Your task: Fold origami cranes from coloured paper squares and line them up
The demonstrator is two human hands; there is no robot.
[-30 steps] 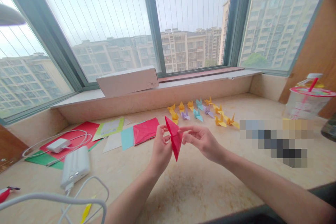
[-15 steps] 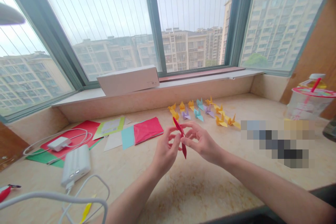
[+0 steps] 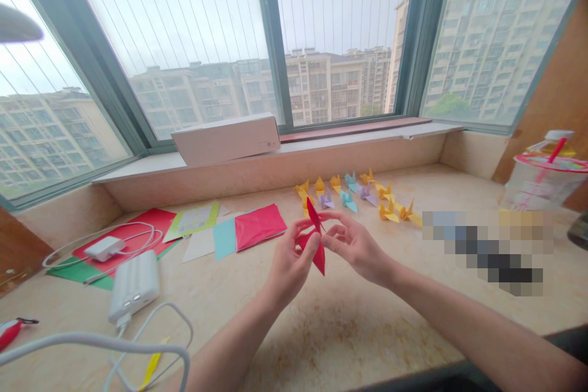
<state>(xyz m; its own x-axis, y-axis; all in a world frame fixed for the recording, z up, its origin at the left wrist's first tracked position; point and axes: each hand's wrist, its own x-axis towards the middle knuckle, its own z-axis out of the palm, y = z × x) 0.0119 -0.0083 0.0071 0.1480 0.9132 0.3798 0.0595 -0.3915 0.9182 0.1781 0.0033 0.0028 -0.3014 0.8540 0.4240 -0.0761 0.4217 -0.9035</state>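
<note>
Over the near middle of the counter, a piece of red origami paper [image 3: 318, 261] is folded into a shape with pointed tips above and below. My left hand [image 3: 290, 260] pinches it from the left, thumb lying on its middle. From the other side, my right hand [image 3: 353, 246] has its thumb and curled fingers against the paper. Fingers hide part of the folds. Behind my hands stand several folded paper cranes, among them a yellow crane [image 3: 388, 213], a light blue crane [image 3: 348, 201] and a purple crane [image 3: 326, 200].
A stack of red paper sheets [image 3: 260, 228] lies left of my hands. Farther left are a white power bank [image 3: 134, 286], a charger [image 3: 105, 248] and looping white cable [image 3: 92, 339]. A white box [image 3: 227, 141] sits on the sill; a plastic cup [image 3: 542, 187] stands at right.
The red paper has turned so that more of its flat faces shows. My right thumb has shifted slightly, and both hands stay in about the same place.
</note>
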